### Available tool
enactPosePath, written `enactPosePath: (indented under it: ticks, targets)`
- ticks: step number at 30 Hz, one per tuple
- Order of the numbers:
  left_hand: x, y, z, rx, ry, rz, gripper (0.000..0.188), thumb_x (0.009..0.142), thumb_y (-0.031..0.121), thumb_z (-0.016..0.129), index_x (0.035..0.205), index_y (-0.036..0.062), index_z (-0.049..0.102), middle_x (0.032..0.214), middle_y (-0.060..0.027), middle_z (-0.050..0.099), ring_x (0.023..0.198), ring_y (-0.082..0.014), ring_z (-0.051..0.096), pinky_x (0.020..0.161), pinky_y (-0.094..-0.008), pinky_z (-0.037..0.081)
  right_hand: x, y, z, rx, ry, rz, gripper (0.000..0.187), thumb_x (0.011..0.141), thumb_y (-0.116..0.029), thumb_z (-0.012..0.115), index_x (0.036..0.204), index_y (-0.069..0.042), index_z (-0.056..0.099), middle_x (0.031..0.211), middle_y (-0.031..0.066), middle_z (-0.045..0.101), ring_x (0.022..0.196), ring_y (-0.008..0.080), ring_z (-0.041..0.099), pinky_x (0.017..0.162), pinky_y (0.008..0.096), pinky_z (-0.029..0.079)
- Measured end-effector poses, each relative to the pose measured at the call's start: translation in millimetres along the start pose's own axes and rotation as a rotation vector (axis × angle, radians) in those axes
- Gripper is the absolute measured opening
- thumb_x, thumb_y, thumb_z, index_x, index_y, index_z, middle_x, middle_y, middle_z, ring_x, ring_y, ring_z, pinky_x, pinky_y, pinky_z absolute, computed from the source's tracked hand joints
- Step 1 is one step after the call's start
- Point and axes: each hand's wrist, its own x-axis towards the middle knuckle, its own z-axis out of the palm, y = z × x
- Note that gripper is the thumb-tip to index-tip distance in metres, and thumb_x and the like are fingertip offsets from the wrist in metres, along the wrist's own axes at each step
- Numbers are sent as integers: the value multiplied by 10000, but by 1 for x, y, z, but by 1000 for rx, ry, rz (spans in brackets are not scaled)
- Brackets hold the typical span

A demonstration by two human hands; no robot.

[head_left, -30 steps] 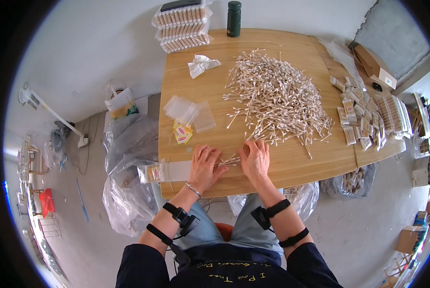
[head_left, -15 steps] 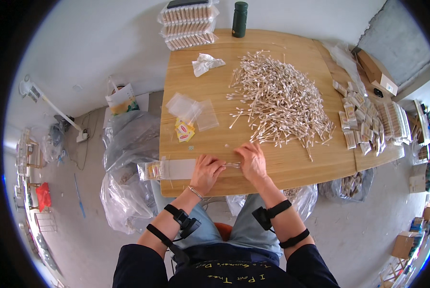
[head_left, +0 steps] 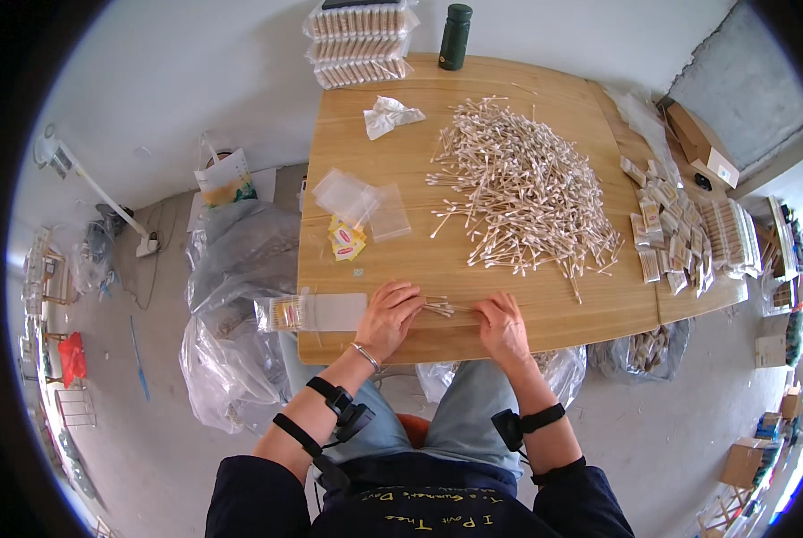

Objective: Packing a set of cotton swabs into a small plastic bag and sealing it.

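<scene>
A small bunch of cotton swabs (head_left: 439, 307) pokes out to the right from under the closed fingers of my left hand (head_left: 390, 321), near the table's front edge. To its right, my right hand (head_left: 503, 334) has its fingertips pinched together. A thin swab stick seems to reach them, though its end is hard to make out. Left of my left hand lies a flat white strip (head_left: 340, 312). Beside that strip, a clear packet of swabs (head_left: 282, 314) overhangs the table's left edge. A large loose heap of cotton swabs (head_left: 527, 184) spreads beyond my hands.
Clear flat bags (head_left: 347, 199) and yellow cards (head_left: 347, 240) lie at left, with crumpled tissue (head_left: 389, 117) farther back. A green bottle (head_left: 455, 38) stands near stacked swab packs (head_left: 358, 45). Small filled packets (head_left: 670, 224) pile up at right. Plastic sacks (head_left: 240, 269) sit beside the table.
My right hand has moved right and slightly toward me, away from my left hand. More of the swab bunch shows between them. My left hand stays almost in place.
</scene>
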Motion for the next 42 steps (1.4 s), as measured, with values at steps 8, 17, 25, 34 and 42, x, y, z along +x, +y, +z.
enactPosePath:
  ticks: [8, 17, 25, 34, 42]
  targets:
    - [5, 6, -2, -25, -21, -12, 168, 753, 57, 709, 914, 104, 700, 967, -31, 667, 978, -225, 592, 946, -397, 450, 16, 12, 19, -89, 194, 146, 125, 791, -29, 610, 902, -57, 661, 920, 132, 610, 915, 344, 559, 806, 422, 473]
    - [-5, 29, -5, 212, 20, -295, 481, 765, 139, 721, 1217, 86, 569, 1287, -123, 501, 1194, -363, 425, 1008, -490, 345, 41, -7, 35, -1, 179, 126, 209, 773, -17, 618, 969, -70, 666, 1023, 131, 577, 958, 337, 534, 833, 417, 457]
    - [-4, 28, 9, 69, -47, -224, 396, 759, 85, 719, 1136, 75, 598, 1112, -122, 540, 1047, -357, 488, 907, -448, 417, 68, 8, 40, -153, 169, 13, 131, 780, -68, 624, 903, -92, 662, 948, 85, 562, 920, 316, 531, 798, 417, 458]
    - [11, 26, -6, -1, 8, -215, 331, 757, 102, 714, 1071, 67, 618, 1030, -125, 579, 982, -342, 522, 884, -441, 418, 59, -13, 44, -22, 194, 3, 204, 779, -36, 627, 970, -92, 672, 1009, 87, 573, 943, 316, 528, 834, 410, 449]
    - [61, 2, 8, 22, -73, -292, 234, 788, 94, 691, 1014, 44, 659, 988, -131, 621, 979, -326, 554, 866, -411, 442, 55, 12, 23, -76, 136, 78, 216, 787, -65, 646, 999, -77, 684, 1045, 83, 562, 993, 311, 506, 861, 423, 430]
